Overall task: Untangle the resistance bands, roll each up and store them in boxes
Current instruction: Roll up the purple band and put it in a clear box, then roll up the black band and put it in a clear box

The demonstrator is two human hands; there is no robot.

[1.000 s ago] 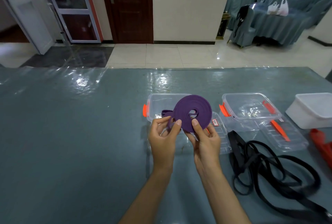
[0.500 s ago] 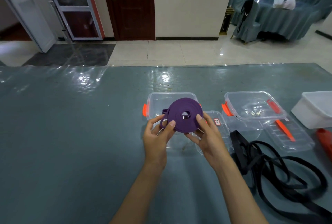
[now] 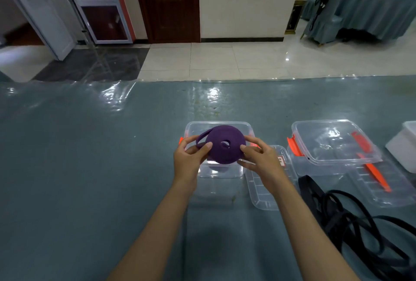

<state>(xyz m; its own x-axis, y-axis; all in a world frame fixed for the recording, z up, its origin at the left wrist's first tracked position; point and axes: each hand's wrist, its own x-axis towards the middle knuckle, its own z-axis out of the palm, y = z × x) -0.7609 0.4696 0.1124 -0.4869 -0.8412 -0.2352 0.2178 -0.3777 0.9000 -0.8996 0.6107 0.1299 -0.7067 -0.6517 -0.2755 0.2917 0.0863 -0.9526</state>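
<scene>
Now the purple band [image 3: 225,145], rolled into a flat coil, sits lower than a second ago: it was held upright, face toward the camera, and is tipped nearly flat over the open mouth of the clear box [image 3: 248,128] near the middle of the table [image 3: 90,168]. Left hand [image 3: 188,161] grips the coil's left rim, thumb on top, fingers curled underneath; a loose loop end of the band sticks out by its fingers. Right hand [image 3: 262,163] grips the right rim the same way, fingertips on the coil's edge. Both hands have moved forward, away from the body, compared with the earlier frames. Can't tell if the coil touches the box rim.

Just right of that box lies its clear lid [image 3: 263,195], partly under the right wrist. Further right, a second clear box [image 3: 333,145] with orange clips, with another lid [image 3: 382,186] in front of it. White tub [image 3: 403,147] at the table's right edge. Black bands [image 3: 360,231] lie in a tangled heap at the near right corner, apart from both hands.
</scene>
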